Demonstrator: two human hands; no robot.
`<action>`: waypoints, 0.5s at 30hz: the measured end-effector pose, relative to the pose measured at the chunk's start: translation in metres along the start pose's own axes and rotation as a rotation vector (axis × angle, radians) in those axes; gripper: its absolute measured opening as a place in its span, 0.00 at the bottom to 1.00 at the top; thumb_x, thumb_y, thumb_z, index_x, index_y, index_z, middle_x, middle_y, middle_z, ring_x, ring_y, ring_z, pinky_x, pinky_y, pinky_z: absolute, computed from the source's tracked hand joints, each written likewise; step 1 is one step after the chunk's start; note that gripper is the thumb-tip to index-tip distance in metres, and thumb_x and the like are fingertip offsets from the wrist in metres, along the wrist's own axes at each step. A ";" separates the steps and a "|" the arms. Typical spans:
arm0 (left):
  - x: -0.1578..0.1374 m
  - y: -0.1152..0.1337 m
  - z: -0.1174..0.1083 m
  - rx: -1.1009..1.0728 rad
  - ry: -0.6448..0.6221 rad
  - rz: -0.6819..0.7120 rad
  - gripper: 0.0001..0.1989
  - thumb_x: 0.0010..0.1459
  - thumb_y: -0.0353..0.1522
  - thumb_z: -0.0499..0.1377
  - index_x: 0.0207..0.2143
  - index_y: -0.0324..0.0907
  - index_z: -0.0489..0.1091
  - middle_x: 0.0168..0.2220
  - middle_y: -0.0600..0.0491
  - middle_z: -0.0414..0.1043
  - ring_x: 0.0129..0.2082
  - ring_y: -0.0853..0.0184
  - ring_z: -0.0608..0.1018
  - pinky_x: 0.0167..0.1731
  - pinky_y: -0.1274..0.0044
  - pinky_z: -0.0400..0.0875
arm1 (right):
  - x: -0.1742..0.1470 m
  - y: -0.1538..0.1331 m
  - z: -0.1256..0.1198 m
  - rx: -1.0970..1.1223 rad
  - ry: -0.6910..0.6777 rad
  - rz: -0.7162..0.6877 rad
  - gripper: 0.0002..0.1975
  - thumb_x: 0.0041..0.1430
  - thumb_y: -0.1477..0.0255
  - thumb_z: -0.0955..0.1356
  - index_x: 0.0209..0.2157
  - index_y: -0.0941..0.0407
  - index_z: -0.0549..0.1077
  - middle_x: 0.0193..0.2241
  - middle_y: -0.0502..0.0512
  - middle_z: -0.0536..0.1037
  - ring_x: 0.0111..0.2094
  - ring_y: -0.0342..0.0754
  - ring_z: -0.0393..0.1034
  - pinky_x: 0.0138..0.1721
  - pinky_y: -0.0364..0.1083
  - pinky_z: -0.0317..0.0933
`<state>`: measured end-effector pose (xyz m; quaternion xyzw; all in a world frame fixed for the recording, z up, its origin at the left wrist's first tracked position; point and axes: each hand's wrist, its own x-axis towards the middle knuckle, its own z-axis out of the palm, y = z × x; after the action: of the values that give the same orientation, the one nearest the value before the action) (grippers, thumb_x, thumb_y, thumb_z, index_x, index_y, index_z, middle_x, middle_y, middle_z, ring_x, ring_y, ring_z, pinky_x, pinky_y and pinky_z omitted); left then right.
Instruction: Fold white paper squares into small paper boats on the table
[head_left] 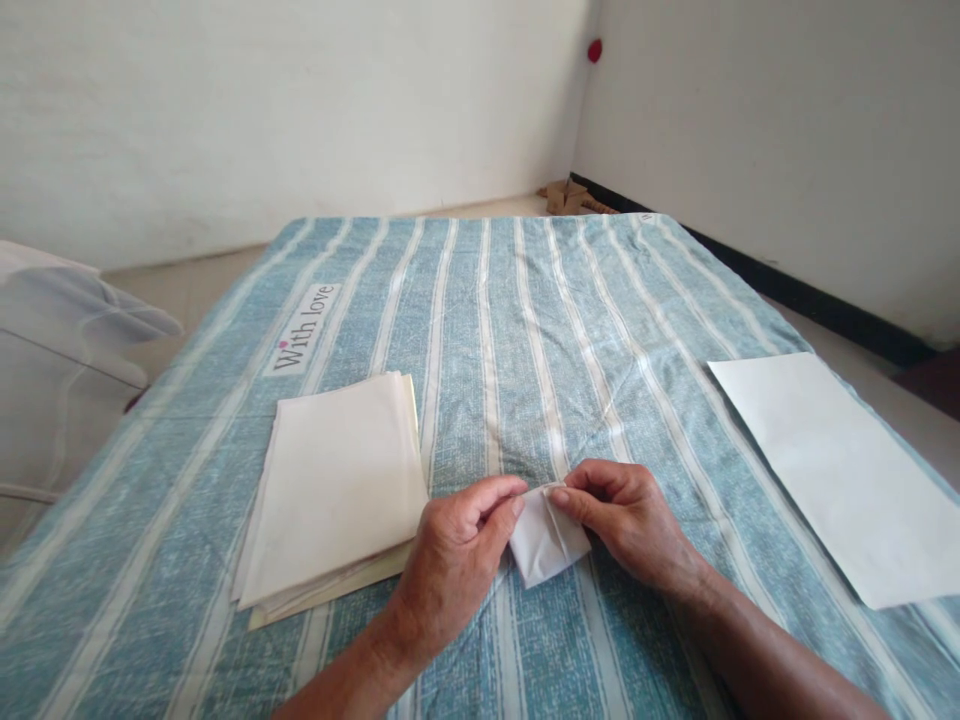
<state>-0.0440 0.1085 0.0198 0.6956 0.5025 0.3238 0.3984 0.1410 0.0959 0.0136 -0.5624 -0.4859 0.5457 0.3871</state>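
A small piece of folded white paper [546, 545] is held up between my two hands, above the striped cloth. My left hand [461, 545] pinches its left upper corner between thumb and forefinger. On the other side, my right hand [630, 515] grips the upper right edge, thumb on the near face and fingers curled behind. Creases run down the paper's face. Close to my left hand lies a stack of white and pale yellow sheets [341, 480], its edges uneven.
Blue and white striped cloth [465, 300] covers the table, with a "With love" print [304, 330] at left. One larger white sheet [832, 470] lies at the right edge. Sheer white fabric [67, 350] hangs at far left. Walls meet behind, with brown cardboard [566, 197] on the floor.
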 end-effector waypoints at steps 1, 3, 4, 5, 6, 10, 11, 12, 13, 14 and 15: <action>0.000 -0.002 0.001 0.034 0.004 0.017 0.11 0.60 0.33 0.54 0.37 0.42 0.76 0.31 0.55 0.80 0.30 0.67 0.80 0.31 0.77 0.74 | 0.001 0.000 0.000 -0.027 0.005 0.002 0.14 0.53 0.64 0.70 0.21 0.59 0.71 0.16 0.45 0.62 0.19 0.37 0.52 0.19 0.39 0.46; 0.000 -0.005 0.001 0.091 -0.010 0.019 0.12 0.60 0.33 0.53 0.40 0.42 0.75 0.32 0.54 0.80 0.30 0.67 0.80 0.32 0.75 0.75 | 0.003 0.000 0.000 -0.072 0.008 0.003 0.12 0.52 0.65 0.69 0.22 0.59 0.71 0.17 0.45 0.63 0.20 0.37 0.53 0.20 0.39 0.46; 0.000 -0.005 0.000 0.114 -0.021 0.012 0.12 0.60 0.33 0.53 0.41 0.42 0.74 0.32 0.54 0.80 0.30 0.66 0.80 0.33 0.75 0.75 | 0.004 -0.001 0.001 -0.088 0.006 0.003 0.12 0.52 0.66 0.69 0.22 0.59 0.71 0.17 0.45 0.64 0.20 0.38 0.53 0.20 0.39 0.46; 0.000 -0.005 -0.001 0.133 -0.030 0.004 0.13 0.60 0.33 0.53 0.42 0.42 0.74 0.32 0.54 0.80 0.31 0.66 0.80 0.33 0.74 0.75 | 0.004 -0.001 0.001 -0.101 0.004 0.001 0.11 0.52 0.66 0.69 0.22 0.59 0.72 0.17 0.46 0.64 0.20 0.38 0.53 0.20 0.39 0.46; 0.000 -0.005 -0.001 0.152 -0.037 -0.002 0.12 0.60 0.33 0.53 0.43 0.41 0.73 0.32 0.54 0.80 0.31 0.66 0.80 0.33 0.74 0.74 | 0.005 -0.002 0.001 -0.113 0.002 -0.002 0.11 0.52 0.67 0.69 0.22 0.59 0.72 0.17 0.46 0.64 0.20 0.38 0.53 0.20 0.39 0.46; 0.000 -0.002 -0.003 0.245 -0.063 0.028 0.11 0.61 0.30 0.51 0.40 0.41 0.73 0.33 0.52 0.80 0.32 0.65 0.81 0.33 0.74 0.74 | 0.006 -0.005 0.001 -0.164 -0.011 -0.009 0.11 0.53 0.68 0.68 0.21 0.59 0.70 0.17 0.45 0.63 0.19 0.37 0.53 0.20 0.39 0.46; 0.000 -0.001 -0.003 0.284 -0.080 0.055 0.11 0.61 0.29 0.51 0.39 0.40 0.73 0.32 0.52 0.79 0.31 0.65 0.80 0.32 0.74 0.74 | 0.007 -0.006 0.001 -0.180 -0.019 -0.009 0.11 0.53 0.69 0.68 0.21 0.59 0.70 0.16 0.44 0.62 0.19 0.37 0.53 0.19 0.39 0.46; 0.000 -0.001 -0.003 0.335 -0.091 0.095 0.11 0.62 0.29 0.51 0.38 0.40 0.73 0.30 0.52 0.79 0.30 0.64 0.80 0.31 0.73 0.74 | 0.008 -0.007 0.000 -0.198 -0.027 -0.007 0.11 0.53 0.70 0.68 0.20 0.58 0.69 0.16 0.44 0.62 0.19 0.37 0.52 0.19 0.39 0.46; 0.000 -0.001 -0.003 0.401 -0.081 0.148 0.10 0.62 0.28 0.51 0.37 0.39 0.73 0.29 0.51 0.78 0.29 0.63 0.79 0.29 0.73 0.74 | 0.009 -0.007 0.000 -0.220 -0.038 -0.005 0.11 0.53 0.71 0.68 0.19 0.58 0.69 0.16 0.44 0.61 0.19 0.37 0.52 0.19 0.38 0.47; -0.001 -0.001 -0.003 0.480 -0.045 0.215 0.10 0.61 0.28 0.51 0.36 0.38 0.73 0.27 0.50 0.77 0.28 0.62 0.79 0.28 0.71 0.74 | 0.010 -0.008 -0.001 -0.248 -0.049 -0.004 0.10 0.53 0.72 0.68 0.19 0.59 0.69 0.16 0.44 0.62 0.19 0.37 0.53 0.19 0.38 0.47; -0.001 -0.001 -0.002 0.558 0.010 0.294 0.10 0.61 0.28 0.51 0.35 0.37 0.72 0.26 0.49 0.75 0.27 0.60 0.78 0.27 0.69 0.74 | 0.012 -0.009 -0.001 -0.283 -0.060 -0.002 0.10 0.52 0.73 0.68 0.19 0.59 0.69 0.15 0.44 0.62 0.18 0.37 0.54 0.19 0.38 0.48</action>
<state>-0.0466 0.1080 0.0198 0.8419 0.4678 0.2308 0.1384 0.1405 0.1096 0.0197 -0.5943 -0.5699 0.4880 0.2896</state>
